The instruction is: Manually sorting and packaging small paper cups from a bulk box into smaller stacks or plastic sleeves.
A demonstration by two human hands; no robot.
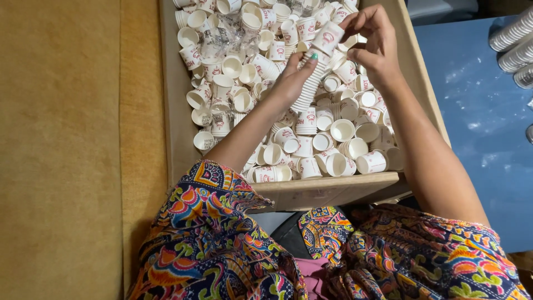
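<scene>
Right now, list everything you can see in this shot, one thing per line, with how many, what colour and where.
cardboard box: one, brown, centre, open on top
loose paper cups: too many to count, white with red print, filling the box
nested cup stack: one, white, slanted above the box, held in both hands
clear plastic wrap: one crumpled piece, upper left among the cups
stacked cup sleeves: several, white, top right edge
blue surface: one, right of the box
tan surface: one, left of the box
patterned garment: multicoloured, bottom
left hand: grips the stack's middle
right hand: pinches the top cup
</scene>
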